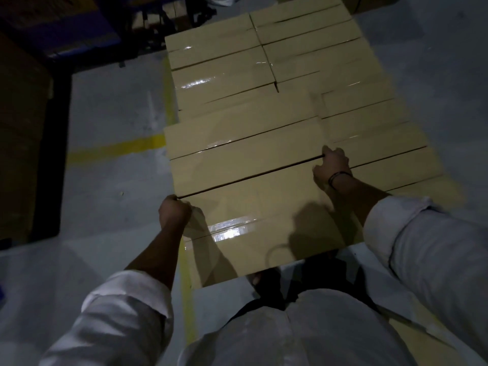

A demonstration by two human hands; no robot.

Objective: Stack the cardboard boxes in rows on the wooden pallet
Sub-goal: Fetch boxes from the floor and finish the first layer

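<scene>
1. A grey floor (111, 107) lay all around, dimly lit.
2. A yellow painted line (169, 83) ran away along it, and a second yellow stripe (113, 150) branched off leftward from it.
3. A large dark brown block (21, 128) stood at the left, its near edge black in shadow.
4. A blue-framed structure (79, 46) filled the upper left corner.
5. Dark metal gear (158, 19), too dim to identify, sat at the top.
6. A small black object (122, 65) lay on the floor nearby.

The nearest box (253, 215) was plain tan cardboard, long & flat, top seam shut w/ glossy clear tape, lying level. Two like boxes (237, 143) sat tight just beyond it, same way round. Further beyond & right of it, more taped boxes (303, 48) lay in packed rows, thin gaps btwn.
</scene>
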